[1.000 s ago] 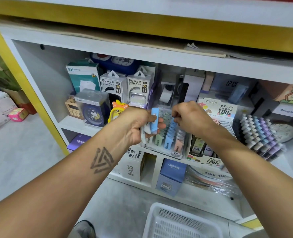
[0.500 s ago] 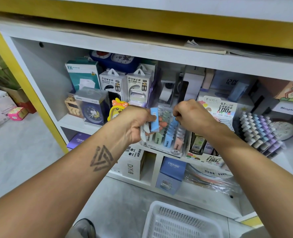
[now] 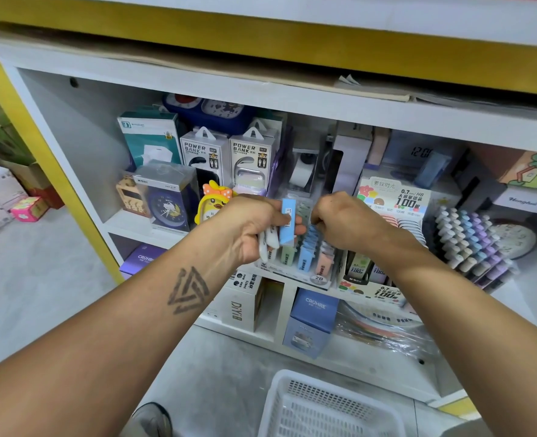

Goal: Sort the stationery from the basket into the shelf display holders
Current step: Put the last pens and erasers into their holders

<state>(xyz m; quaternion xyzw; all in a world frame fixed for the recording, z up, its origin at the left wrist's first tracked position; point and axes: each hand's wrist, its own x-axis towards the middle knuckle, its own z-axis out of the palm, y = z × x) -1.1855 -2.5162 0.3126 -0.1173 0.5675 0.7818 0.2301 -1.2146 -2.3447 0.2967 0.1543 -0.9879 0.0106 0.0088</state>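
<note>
You have a slim blue rectangular lead case [image 3: 286, 223] standing nearly upright, pinched together with a few white cases [image 3: 268, 244] fanned out below it. Just behind them the clear plastic display holder [image 3: 295, 270] sits on the white shelf, its rows filled with upright green, blue and pink cases, a "2B" label on its front edge. At the bottom, your white slotted plastic basket [image 3: 327, 405] rests on the floor; its inside looks empty, though only part shows.

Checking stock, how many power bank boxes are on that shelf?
2: one power bank box behind the duck clock, another right beside it. More may hide behind.
</note>
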